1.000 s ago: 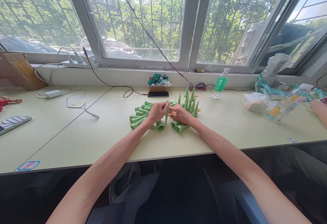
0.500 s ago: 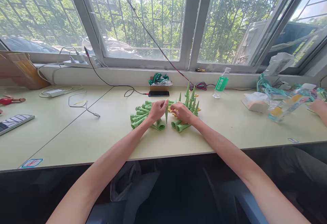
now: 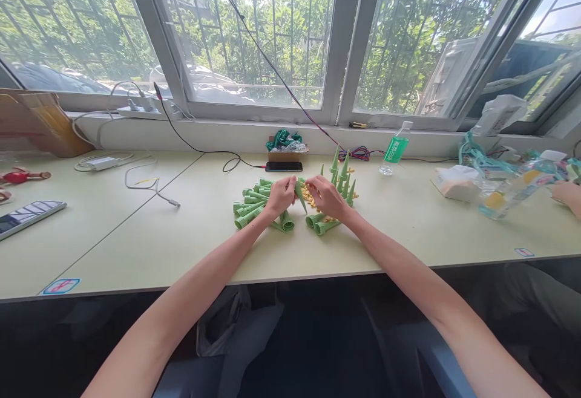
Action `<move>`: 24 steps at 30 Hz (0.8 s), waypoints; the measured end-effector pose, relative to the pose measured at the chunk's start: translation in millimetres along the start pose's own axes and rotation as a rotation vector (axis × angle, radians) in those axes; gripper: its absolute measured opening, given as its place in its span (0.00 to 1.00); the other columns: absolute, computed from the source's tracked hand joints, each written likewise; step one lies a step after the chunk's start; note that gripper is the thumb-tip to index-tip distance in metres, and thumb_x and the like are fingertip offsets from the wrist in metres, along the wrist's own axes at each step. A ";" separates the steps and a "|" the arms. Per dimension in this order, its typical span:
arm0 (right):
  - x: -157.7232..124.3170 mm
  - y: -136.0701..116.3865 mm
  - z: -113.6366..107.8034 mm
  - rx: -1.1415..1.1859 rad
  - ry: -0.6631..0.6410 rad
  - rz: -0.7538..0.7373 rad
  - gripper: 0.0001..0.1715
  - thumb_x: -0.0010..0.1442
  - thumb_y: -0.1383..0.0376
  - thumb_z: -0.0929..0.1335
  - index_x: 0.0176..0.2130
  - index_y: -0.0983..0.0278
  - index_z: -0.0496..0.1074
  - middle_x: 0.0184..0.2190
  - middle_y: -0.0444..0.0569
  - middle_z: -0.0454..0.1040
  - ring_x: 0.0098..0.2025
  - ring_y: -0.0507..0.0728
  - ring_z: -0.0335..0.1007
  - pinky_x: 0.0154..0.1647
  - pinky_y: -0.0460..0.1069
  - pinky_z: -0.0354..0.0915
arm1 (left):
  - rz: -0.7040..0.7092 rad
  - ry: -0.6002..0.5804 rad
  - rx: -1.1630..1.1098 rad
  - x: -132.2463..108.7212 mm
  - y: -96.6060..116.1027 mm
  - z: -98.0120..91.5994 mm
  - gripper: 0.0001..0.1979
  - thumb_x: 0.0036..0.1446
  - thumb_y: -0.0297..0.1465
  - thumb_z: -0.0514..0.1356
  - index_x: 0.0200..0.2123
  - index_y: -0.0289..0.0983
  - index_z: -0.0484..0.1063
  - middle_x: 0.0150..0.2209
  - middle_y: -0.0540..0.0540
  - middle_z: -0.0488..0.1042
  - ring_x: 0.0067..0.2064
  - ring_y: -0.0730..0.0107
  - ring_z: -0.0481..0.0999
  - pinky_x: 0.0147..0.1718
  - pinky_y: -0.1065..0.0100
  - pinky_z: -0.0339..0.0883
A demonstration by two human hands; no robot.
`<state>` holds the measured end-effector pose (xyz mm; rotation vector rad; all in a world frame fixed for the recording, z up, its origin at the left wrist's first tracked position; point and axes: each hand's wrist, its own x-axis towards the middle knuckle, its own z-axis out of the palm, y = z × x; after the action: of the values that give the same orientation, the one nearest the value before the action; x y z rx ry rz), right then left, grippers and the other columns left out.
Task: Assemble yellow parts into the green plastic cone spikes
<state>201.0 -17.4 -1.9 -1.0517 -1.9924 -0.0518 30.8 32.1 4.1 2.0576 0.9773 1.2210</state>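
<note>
Between my two hands, a green pointed cone [image 3: 300, 197] hangs tip down, gripped by my left hand [image 3: 282, 195] with closed fingers. My right hand [image 3: 325, 196] is close beside it, fingers drawn together; whether anything small is in them I cannot make out. Under and behind my right hand lies a pile of small yellow pieces [image 3: 313, 195]. To the left is a heap of green hollow tubes [image 3: 249, 209]. Upright green spikes [image 3: 344, 171] stand just beyond my right hand, and two green tubes [image 3: 321, 226] lie in front of it.
Behind the parts are a black phone [image 3: 284, 167] and a small box [image 3: 287, 153] with green wrapping. A water bottle [image 3: 394, 149] stands to the right, near a tissue pack [image 3: 457, 181] and a tilted bottle [image 3: 521, 186]. Another person's hand [image 3: 566, 193] shows at far right. Cables [image 3: 154, 189] lie left.
The cone in my left hand has tilted, its tip swinging to the right. My right hand has shifted slightly right, away from it, exposing more of the yellow pieces.
</note>
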 end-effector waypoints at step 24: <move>-0.6 2.3 2.7 -0.017 0.040 0.016 0.14 0.70 0.65 0.56 0.43 0.64 0.69 0.35 0.50 0.69 0.35 0.55 0.65 0.39 0.49 0.62 | 0.035 -0.014 -0.001 -4.3 9.2 -1.0 0.21 0.67 0.42 0.46 0.23 0.39 0.58 0.13 0.54 0.64 0.17 0.74 0.66 0.24 0.70 0.60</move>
<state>201.0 -15.2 -4.8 -1.0687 -1.9506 -0.0808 31.3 23.4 9.3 2.0881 0.9382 1.2230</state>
